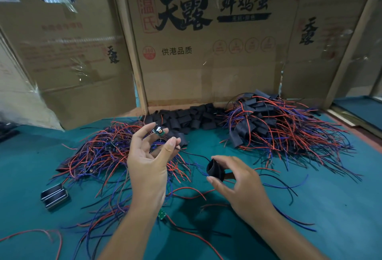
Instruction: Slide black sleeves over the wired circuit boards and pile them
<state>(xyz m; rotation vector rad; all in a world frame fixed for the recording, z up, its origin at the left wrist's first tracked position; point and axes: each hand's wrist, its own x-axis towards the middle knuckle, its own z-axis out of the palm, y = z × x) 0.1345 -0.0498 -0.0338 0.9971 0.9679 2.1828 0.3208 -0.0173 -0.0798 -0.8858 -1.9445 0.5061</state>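
Note:
My left hand (147, 156) is raised, palm toward me, and pinches a small green wired circuit board (159, 131) between fingertips and thumb; its thin wires trail right toward the other hand. My right hand (235, 179) grips a black sleeve (215, 170) with its open mouth facing left, and the wire ends reach that mouth. A pile of bare wired boards (103, 152) with red, blue and black wires lies at the left. Loose black sleeves (190, 119) are heaped at the back centre. Sleeved boards (268, 127) are piled at the right.
Everything lies on a teal table mat (310, 197). Cardboard boxes (206, 53) wall off the back. A small metal-edged black part (54, 195) sits at the left front. Another green board (162, 214) with wires lies beneath my forearms.

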